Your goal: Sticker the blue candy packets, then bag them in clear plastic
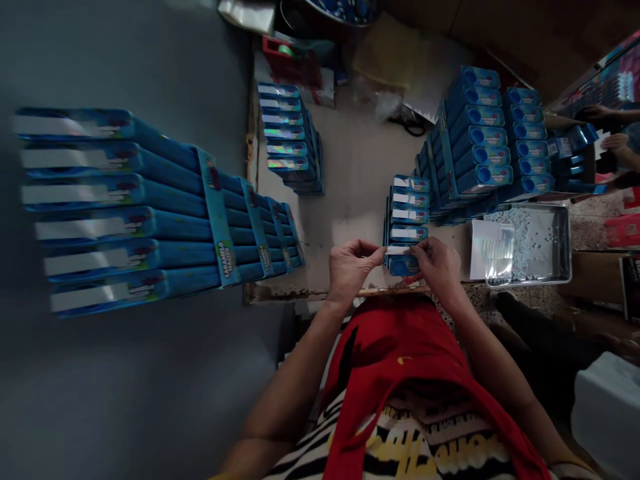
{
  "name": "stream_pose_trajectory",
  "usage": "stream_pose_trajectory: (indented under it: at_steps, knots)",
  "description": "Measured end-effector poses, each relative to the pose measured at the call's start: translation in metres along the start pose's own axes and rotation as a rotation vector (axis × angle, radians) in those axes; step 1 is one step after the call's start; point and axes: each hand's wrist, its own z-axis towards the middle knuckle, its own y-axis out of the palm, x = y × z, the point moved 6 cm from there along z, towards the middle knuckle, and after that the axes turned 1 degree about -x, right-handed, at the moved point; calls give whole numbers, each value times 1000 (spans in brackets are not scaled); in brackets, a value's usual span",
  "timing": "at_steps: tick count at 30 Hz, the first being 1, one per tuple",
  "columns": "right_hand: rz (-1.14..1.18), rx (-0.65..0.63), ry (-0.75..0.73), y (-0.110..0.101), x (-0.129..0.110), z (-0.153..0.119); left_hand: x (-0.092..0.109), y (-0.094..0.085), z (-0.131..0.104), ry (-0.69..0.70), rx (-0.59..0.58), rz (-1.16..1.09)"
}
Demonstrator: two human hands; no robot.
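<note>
A short white sticker strip (399, 251) is stretched level between my two hands. My left hand (351, 268) pinches its left end between thumb and finger. At the other end my right hand (440, 267) pinches it the same way. The strip lies over a row of narrow blue boxes (410, 181) at the table's near edge; whether it touches the box below, I cannot tell. Several boxes farther up that row carry similar white strips on their end faces. The nearest box (404, 267) shows a bare blue end.
Tall stacks of blue boxes stand at the left (180, 220), back left (285, 127) and right (480, 127). A metal tray (560, 247) with small pieces and a sheet of strips (493, 250) sits right. Black scissors (415, 127) lie behind. A co-worker's hand (615, 141) shows far right.
</note>
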Motion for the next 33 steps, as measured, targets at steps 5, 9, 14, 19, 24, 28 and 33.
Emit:
stream_pose_trajectory:
  at_steps: [5, 9, 14, 19, 24, 28, 33]
  knots:
    - [2, -1, -2, 0, -1, 1, 1, -1, -2, -7, -2, 0]
    - [4, -17, 19, 0, -1, 2, 1, -2, -3, -10, 8, -1]
    - [10, -18, 26, 1, -1, 2, -3, -2, -2, -23, 6, -12]
    - [-55, 9, 36, 5, -2, 2, -19, 4, 0, -95, 14, -81]
    - [45, 73, 149, 3, 13, 6, -47, 21, 6, -257, -49, -316]
    - [216, 39, 162, 6, 23, 11, -70, 33, 11, -473, -147, -466]
    - [398, 9, 136, 14, 31, 12, -81, 44, 16, -506, -123, -578]
